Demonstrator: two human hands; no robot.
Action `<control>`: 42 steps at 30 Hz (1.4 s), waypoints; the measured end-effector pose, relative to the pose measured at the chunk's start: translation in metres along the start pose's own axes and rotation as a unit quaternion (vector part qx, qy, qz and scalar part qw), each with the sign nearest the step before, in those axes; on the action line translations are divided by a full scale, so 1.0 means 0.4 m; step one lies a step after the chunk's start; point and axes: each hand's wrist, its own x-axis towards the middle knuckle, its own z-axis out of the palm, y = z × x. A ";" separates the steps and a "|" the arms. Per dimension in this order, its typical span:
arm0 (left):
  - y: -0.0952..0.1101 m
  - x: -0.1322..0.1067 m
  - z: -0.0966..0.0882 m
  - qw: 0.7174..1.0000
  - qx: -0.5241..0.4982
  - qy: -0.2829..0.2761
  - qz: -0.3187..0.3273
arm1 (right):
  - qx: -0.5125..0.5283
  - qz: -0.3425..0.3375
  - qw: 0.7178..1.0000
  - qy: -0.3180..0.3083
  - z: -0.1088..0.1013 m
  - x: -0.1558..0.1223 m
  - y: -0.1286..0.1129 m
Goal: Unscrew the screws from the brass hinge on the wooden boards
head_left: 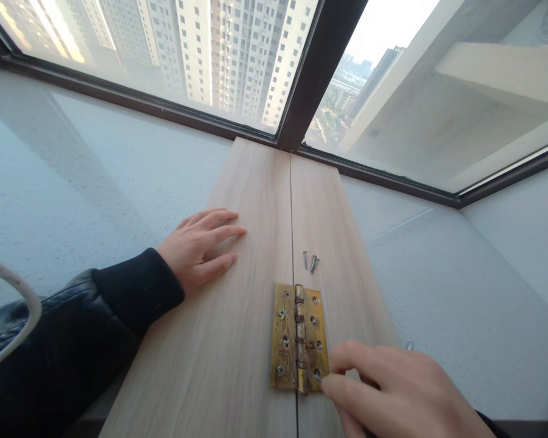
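Ideally bracing left hand (201,246), spread, left of hinge (300,338), and squarely working right hand (393,383), grip unclear, at its lower-right corner.

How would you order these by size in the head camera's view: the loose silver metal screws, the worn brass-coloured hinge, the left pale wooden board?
1. Left pale wooden board
2. Worn brass-coloured hinge
3. Loose silver metal screws: all tiny, and some seem to overlap, so I can't rank them among themselves.
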 end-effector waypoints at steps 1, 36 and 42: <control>0.001 0.000 0.000 1.000 0.000 0.000 -0.001 | 0.044 0.022 0.999 0.012 -0.010 0.003 0.012; 0.013 -0.003 -0.006 1.000 -0.012 0.004 -0.014 | 0.037 0.166 0.985 0.025 0.007 0.232 0.213; 0.012 -0.004 -0.005 1.000 -0.014 0.002 -0.014 | 0.023 0.144 0.989 0.004 0.010 0.230 0.211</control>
